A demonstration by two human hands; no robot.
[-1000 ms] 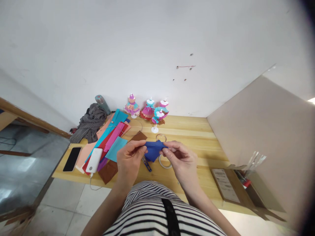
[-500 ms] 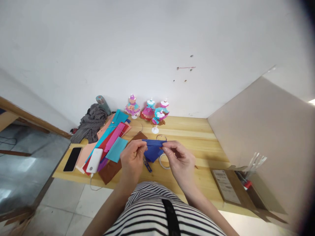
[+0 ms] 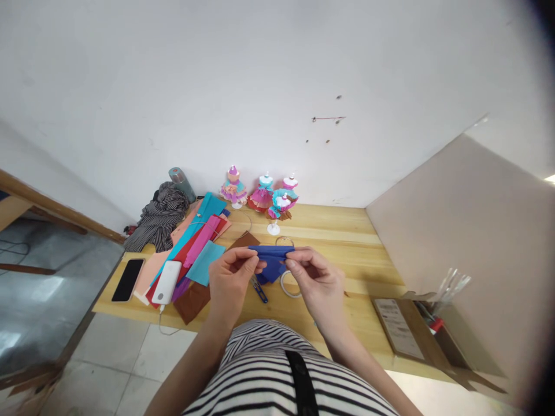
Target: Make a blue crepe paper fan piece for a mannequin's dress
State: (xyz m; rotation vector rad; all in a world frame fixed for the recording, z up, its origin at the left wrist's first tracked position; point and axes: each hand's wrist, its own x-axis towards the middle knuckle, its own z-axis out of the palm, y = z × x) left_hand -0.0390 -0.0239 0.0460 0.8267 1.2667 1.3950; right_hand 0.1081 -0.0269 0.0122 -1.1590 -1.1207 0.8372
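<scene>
Between my two hands a strip of blue crepe paper (image 3: 272, 252) is stretched level, with a fold along its top edge. My left hand (image 3: 232, 280) pinches its left end between thumb and fingers. At the other end, my right hand (image 3: 315, 280) pinches it the same way. Below the strip, more blue paper (image 3: 271, 271) shows; whether it is joined to the strip I cannot tell. Blue-handled thread snips (image 3: 260, 290) lie on the table under my hands, beside a white roll of tape (image 3: 284, 284). A thin ring (image 3: 285, 240) lies just behind the strip.
Small dress forms in ruffled paper (image 3: 264, 193) stand by the wall. Coloured paper sheets (image 3: 195, 231), a white power bank (image 3: 167, 282), a phone (image 3: 128, 280), striped cloth (image 3: 162, 216) and a flask (image 3: 182, 184) lie left. An open cardboard box (image 3: 416, 329) sits right.
My left hand has shifted its fingers along the strip's left end, thumb now stretched further right. The top fold looks wider. My right hand has barely moved.
</scene>
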